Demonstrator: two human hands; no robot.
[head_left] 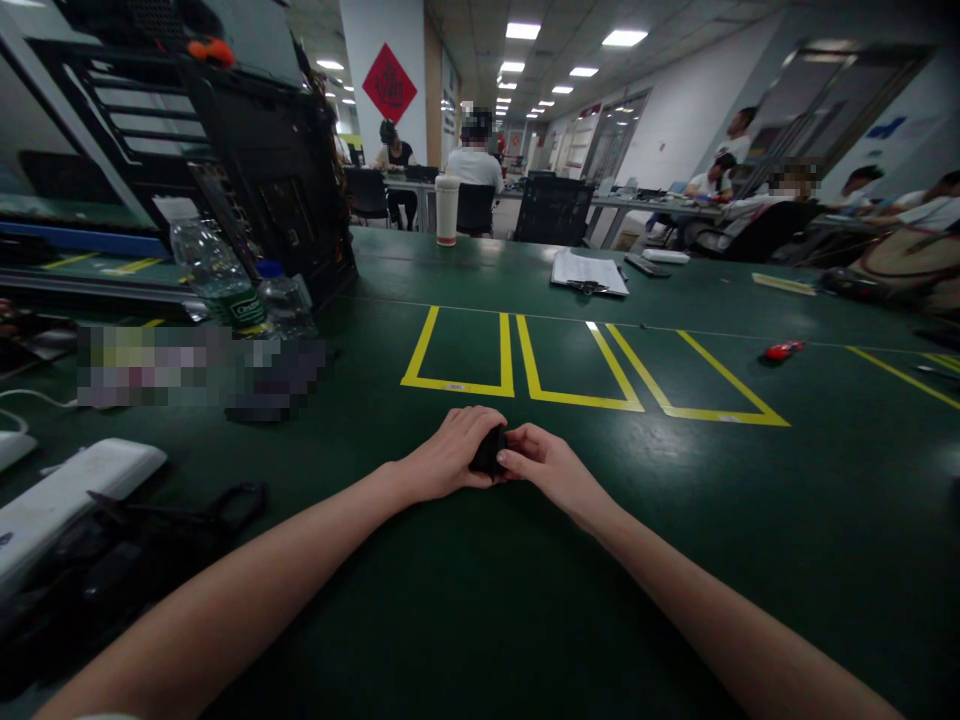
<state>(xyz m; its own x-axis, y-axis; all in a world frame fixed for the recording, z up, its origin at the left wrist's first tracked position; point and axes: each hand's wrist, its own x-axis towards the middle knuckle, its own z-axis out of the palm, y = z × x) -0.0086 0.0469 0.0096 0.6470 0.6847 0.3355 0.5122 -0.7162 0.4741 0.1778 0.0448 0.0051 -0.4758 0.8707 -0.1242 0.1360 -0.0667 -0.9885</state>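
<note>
My left hand (pixel 459 450) is closed round a small black object (pixel 487 452) just above or on the green table (pixel 420 610); the contact beneath is hidden. From the other side, my right hand (pixel 536 455) pinches the same object's right edge between thumb and fingers. It looks dark and blocky, and its kind cannot be made out because the fingers cover much of it. Both hands are in the middle of the head view, in front of the yellow tape outlines (pixel 585 401).
Plastic bottles (pixel 214 265) and a black computer case (pixel 277 190) stand on the left, behind a white power strip (pixel 90 490) and black cables (pixel 150 550). A clipboard (pixel 589 272), a white cup (pixel 447 212) and a red object (pixel 782 351) are farther off. People sit in the background.
</note>
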